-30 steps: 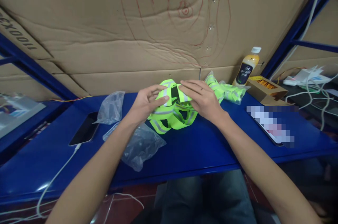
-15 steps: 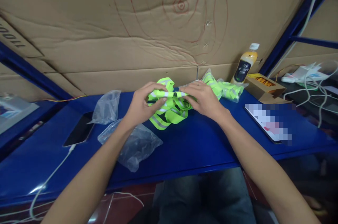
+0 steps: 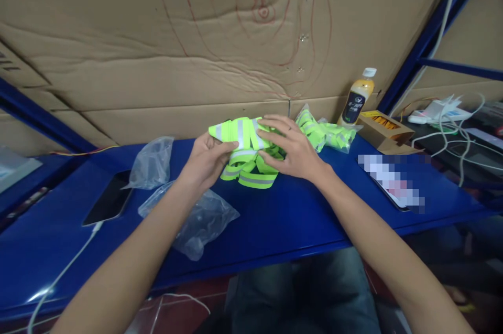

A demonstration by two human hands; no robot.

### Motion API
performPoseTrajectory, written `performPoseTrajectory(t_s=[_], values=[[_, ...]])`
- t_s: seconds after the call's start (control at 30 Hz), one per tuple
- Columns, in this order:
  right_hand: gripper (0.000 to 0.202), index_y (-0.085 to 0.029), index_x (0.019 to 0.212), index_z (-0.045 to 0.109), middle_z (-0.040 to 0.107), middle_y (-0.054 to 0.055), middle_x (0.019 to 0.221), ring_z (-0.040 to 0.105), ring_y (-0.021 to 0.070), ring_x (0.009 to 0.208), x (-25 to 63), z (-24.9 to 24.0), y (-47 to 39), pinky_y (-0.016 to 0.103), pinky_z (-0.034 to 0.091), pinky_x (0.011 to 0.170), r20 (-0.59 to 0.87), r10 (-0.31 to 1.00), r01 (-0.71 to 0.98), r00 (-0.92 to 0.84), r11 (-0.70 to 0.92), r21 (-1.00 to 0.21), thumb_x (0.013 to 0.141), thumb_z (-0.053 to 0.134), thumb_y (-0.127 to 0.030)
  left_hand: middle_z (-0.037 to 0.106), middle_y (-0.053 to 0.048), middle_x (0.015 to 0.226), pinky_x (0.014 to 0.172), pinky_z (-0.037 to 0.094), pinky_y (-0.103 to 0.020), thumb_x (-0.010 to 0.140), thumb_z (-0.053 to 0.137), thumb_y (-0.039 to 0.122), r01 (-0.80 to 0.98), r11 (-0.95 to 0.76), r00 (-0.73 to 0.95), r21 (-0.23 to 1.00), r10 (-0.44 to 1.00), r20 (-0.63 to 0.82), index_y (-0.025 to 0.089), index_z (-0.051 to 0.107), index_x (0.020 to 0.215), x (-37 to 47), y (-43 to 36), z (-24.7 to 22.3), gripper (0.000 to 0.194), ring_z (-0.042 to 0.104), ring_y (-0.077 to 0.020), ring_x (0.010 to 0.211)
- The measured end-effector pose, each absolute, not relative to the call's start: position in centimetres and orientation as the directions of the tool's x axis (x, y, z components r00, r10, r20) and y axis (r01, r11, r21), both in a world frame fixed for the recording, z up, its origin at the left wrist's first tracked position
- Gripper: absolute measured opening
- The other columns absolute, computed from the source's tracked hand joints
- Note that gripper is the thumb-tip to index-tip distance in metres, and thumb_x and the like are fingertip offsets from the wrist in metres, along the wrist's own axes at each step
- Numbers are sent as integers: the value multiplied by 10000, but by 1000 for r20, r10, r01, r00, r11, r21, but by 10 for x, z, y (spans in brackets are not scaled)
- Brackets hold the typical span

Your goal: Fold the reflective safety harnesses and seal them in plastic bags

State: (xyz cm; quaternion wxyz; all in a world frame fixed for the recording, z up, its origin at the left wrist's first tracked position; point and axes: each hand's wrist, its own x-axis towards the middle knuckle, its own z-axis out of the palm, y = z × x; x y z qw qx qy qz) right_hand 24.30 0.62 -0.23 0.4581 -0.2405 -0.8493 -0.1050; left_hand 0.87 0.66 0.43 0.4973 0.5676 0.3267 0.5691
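A fluorescent yellow-green reflective strap vest (image 3: 243, 135) with silver stripes is bunched between my hands above the blue table. My left hand (image 3: 206, 161) grips its left end, thumb on top and fingers beneath. At the right side, my right hand (image 3: 293, 148) touches the folded bands with its fingers spread and the thumb apart. Loose loops of the vest hang below the hands onto the tabletop. Behind my right hand lie more yellow-green reflective straps in a clear plastic bag (image 3: 338, 135).
Two clear plastic bags (image 3: 151, 163) lie left of the vest, beside a dark phone (image 3: 110, 197) on a white cable. To the right are a drink bottle (image 3: 357, 95), an open cardboard box (image 3: 387, 132) and another phone (image 3: 389, 184). A cardboard wall (image 3: 137, 77) stands behind.
The vest's bands now lie flatter and more stacked, with wide silver stripes facing up. My right hand has loosened from a pinch to spread fingers. The view has shifted slightly.
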Motion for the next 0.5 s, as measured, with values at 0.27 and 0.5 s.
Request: performPoseTrajectory(t_s=[0.27, 0.5], values=[[386, -204, 1359, 676, 785, 95, 1258, 748, 242, 1032, 264, 17, 2, 346, 557, 920, 673, 566, 488, -477, 807, -333, 1030, 662, -405, 779, -97, 1265, 923, 624, -322, 711, 949, 247, -41, -526, 183, 849, 832, 524, 201, 788, 1158, 2, 4, -1, 478, 743, -249, 1128], [277, -188, 1109, 779, 829, 54, 997, 749, 181, 815, 261, 12, 4, 284, 539, 769, 747, 517, 466, -418, 828, -313, 1065, 622, -411, 814, -126, 1193, 944, 652, -422, 784, 941, 440, -125, -306, 223, 944, 918, 327, 178, 772, 1261, 7, 4, -7, 570, 790, -308, 1078]])
